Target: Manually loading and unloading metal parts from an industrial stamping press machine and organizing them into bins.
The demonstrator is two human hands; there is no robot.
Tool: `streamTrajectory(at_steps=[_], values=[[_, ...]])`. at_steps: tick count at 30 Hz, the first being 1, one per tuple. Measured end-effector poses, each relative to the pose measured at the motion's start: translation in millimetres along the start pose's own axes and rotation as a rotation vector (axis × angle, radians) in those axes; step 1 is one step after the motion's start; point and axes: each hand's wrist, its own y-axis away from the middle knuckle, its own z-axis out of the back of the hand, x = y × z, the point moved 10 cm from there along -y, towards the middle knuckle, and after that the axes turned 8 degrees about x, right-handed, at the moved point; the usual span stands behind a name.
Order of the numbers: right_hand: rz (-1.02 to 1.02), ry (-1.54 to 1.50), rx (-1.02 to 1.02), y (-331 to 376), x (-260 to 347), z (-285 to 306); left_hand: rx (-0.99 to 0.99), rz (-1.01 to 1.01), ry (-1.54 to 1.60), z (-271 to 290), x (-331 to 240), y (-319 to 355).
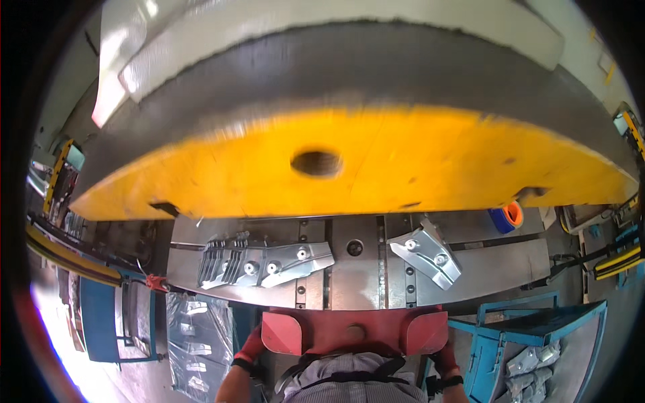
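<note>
Flanking the smooth red panel point(329, 329), near side: red-gloved left hand point(251, 346) and right hand point(445, 357) — fingers hidden, can't tell their state. Grooved steel bed point(353, 282) beyond — shiny, ribbed metal stack point(285, 257) left, angular bent plate point(426, 254) right.

left hand point(251, 345): low, red-gloved, fingers hidden | right hand point(445, 361): low, red-gloved, fingers hidden | hands well apart
</note>
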Motion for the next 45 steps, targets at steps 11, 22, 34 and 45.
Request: streamTrajectory(at_steps=[11, 22, 34, 45], values=[[0.119, 0.57, -0.517, -56, 271, 107, -0.145, -0.422, -0.883, -48, -348, -5], [0.197, 0.947, -0.352, -151, 289, 55, -0.335, -0.32, -1.12, -127, -308, -172], [0.112, 0.949, -0.312, -157, 280, 62, 0.2, -0.6, -1.261, -137, -306, -141], [0.123, 1.131, -0.318, -161, 298, 46, 0.066, -0.84, -1.25, -124, -324, -109]])
